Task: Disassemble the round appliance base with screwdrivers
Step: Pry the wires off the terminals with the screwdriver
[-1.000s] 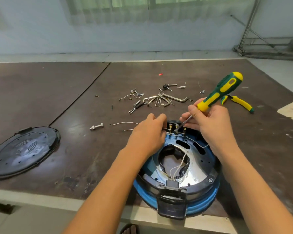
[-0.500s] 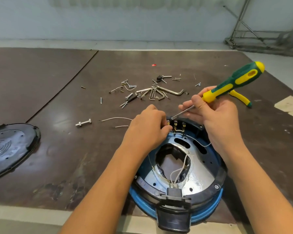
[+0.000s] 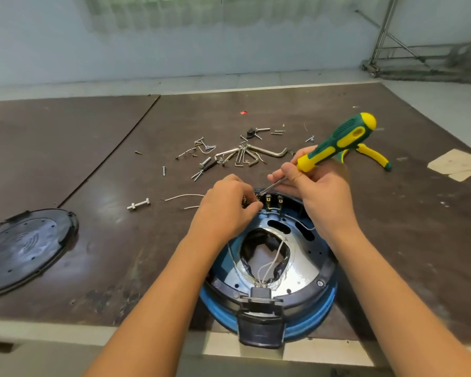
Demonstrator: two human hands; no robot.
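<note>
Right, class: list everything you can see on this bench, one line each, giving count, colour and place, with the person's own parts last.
Base: one, blue and black, near edge, opened.
Cover: one, black, far left.
Screwdriver: one, green and yellow, in right hand, tip at the base's far rim.
Pliers: one, yellow handles, right of the screwdriver.
Hex keys: several, silver, centre.
Loose screws: many, silver, centre.
Bolt: one, silver, left of the base.
Wire: pale, left of the base.
Left hand: on the far rim.
Right hand: gripping the screwdriver.
</note>
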